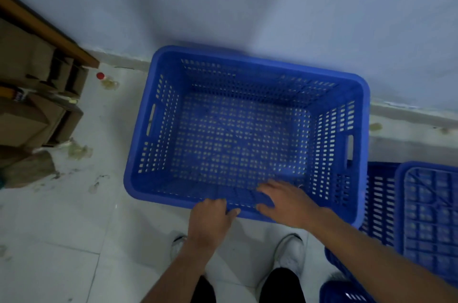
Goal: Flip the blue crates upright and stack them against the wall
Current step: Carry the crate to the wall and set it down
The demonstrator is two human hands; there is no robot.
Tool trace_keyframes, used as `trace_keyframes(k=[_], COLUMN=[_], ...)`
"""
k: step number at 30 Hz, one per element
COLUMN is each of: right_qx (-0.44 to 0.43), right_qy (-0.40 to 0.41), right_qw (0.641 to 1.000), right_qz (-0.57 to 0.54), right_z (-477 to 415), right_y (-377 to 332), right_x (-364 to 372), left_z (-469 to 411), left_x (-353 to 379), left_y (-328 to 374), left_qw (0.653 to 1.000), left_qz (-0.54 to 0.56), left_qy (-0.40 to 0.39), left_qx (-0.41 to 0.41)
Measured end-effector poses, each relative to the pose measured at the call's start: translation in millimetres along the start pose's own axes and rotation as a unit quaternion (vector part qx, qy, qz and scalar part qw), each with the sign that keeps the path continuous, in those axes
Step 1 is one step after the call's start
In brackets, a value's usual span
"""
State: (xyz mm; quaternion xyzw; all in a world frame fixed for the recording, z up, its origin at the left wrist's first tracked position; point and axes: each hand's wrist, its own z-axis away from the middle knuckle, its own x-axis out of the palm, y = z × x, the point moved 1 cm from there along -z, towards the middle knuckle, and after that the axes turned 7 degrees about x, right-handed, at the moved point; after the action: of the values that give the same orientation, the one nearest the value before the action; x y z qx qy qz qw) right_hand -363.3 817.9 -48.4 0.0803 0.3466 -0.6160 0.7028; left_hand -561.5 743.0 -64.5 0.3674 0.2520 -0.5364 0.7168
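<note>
**A:** Where is the crate sitting?

**B:** The crate (pixel 235 134) is standing open side up on the floor (pixel 74 228). Its far side is running along the floor's far edge, touching the wall (pixel 247 5) or just short of it; I cannot tell which. Nothing is lying in it.

**A:** And the hands?

**B:** The left grip (pixel 210 218) is curling its fingers over the near rim, with the thumb pressing the outside. The right grip (pixel 287 203) is lying just beside it, fingers spread and fairly straight across the same rim and down the inner wall.

**A:** How is it going to handle?

**B:** I am judging it light, since the walls and base are all perforated plastic. It is probably stiff at the thick rim and springier in the mesh. It is looking smooth, so hooked fingers should be holding better than a flat palm.

**A:** Best hold?

**B:** Both grips are crowding the middle of the long side, which is fine for nudging. For lifting, I am favouring the left slot (pixel 150 119) and the right slot (pixel 350 151), one per grip, to keep it from tipping.

**A:** What else is there?

**B:** A second crate (pixel 426 216) is lying base up toward the floor's right edge, near the first one's right corner. I am expecting it to need turning over, then setting onto this one.
</note>
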Motion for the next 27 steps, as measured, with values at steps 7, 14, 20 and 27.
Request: trace_keyframes(k=[7,14,20,27], right_qx=[0.020,0.000,-0.003,-0.010], right_qy=[0.004,0.031,0.051,0.080], right_qw=[0.993,0.978,0.974,0.973], right_qz=[0.119,0.208,0.220,0.215], right_z=[31.0,28.3,25.8,7.1], right_y=[18.5,14.9,6.2,-15.2], right_x=[57.6,64.2,56.7,46.5], left_z=[-11.5,-1.3,7.2,-5.4], left_x=[-9.9,-4.9,-5.3,-29.6], left_y=[-42.2,-51.2,-53.8,-72.2], left_qw=[0.984,0.971,0.963,0.957], left_qz=[-0.086,-0.167,-0.159,-0.182], left_qy=[-0.073,-0.014,0.064,0.063], left_qx=[0.138,0.173,0.210,0.215])
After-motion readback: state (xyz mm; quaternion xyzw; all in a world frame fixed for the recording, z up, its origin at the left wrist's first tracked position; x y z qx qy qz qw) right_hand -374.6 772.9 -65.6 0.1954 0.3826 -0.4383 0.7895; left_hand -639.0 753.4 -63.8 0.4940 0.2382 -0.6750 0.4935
